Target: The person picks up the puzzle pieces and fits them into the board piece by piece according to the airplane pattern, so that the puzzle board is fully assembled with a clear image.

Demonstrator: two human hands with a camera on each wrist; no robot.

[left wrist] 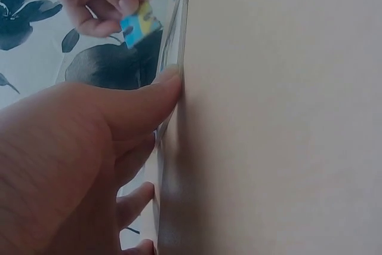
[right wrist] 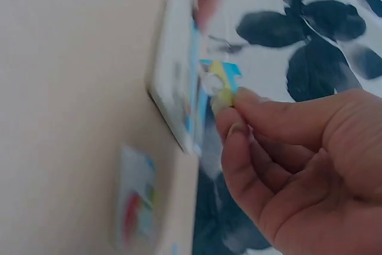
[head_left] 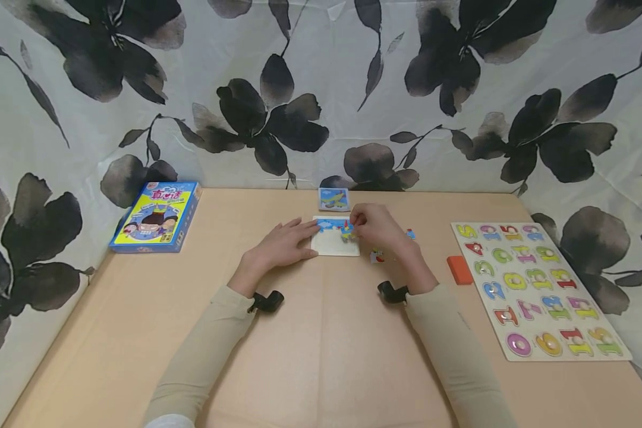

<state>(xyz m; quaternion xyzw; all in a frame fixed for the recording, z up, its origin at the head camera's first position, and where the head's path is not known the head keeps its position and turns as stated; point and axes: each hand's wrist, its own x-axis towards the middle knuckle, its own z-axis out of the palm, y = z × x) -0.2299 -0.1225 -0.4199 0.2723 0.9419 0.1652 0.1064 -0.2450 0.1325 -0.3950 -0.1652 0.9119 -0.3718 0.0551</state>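
A small white puzzle board (head_left: 331,245) lies on the table, with blue picture pieces along its upper part. My left hand (head_left: 285,242) rests at its left edge, fingers extended and thumb against the near edge. Over the board's right side, my right hand (head_left: 377,226) pinches a blue and yellow puzzle piece (right wrist: 222,79) between thumb and fingertips, raised off the board. The same pinched piece shows at the top of the left wrist view. A loose puzzle piece (head_left: 377,256) lies near the board's lower right corner, and a small blue piece (head_left: 410,234) lies farther right.
A small picture box (head_left: 334,200) stands just behind the board. At the left is a blue and yellow game box (head_left: 152,217). On the right lie a red block (head_left: 460,270) and a large board of colourful letter shapes (head_left: 540,291). A flowered cloth (head_left: 342,71) hangs behind the table.
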